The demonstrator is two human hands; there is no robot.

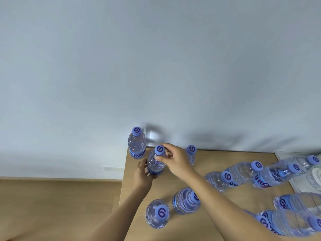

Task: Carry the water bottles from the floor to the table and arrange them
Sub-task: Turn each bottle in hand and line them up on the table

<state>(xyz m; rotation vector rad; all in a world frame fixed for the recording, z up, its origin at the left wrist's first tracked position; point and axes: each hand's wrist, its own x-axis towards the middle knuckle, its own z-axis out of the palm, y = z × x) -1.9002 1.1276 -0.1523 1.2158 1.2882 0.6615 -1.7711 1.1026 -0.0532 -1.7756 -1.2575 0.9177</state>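
Head view: light wood-tone tabletop [217, 164], matte, flat, far edge butted against a plain pale grey-blue wall [156, 58]. Left of it, lower down, a wood-tone floor [52, 206] with a white skirting strip along the wall base. At the right edge a white tray-like thing [295, 180], blurred, can't tell what it is.

Bottles are all the same type: clear ribbed plastic, round, blue label band, violet-blue cap with a dark swirl mark. Corner bottle [136, 145] stands upright at the far-left corner of the tabletop. Held bottle [155, 162] is just in front and right of it, upright, base at the tabletop near the left edge. Left hand [142, 174] grips its lower body around the label, fingers curled round it. Right hand [175, 160] pinches the neck just under the cap with thumb and fingertips. Another bottle [191, 154] sits partly hidden behind the right hand.

2 near bottles [157, 215] [186, 200] stand upright beside the right forearm. A right-side cluster [257, 174] of more bottles fans out towards the right edge, stretched by lens distortion, exact count unclear.
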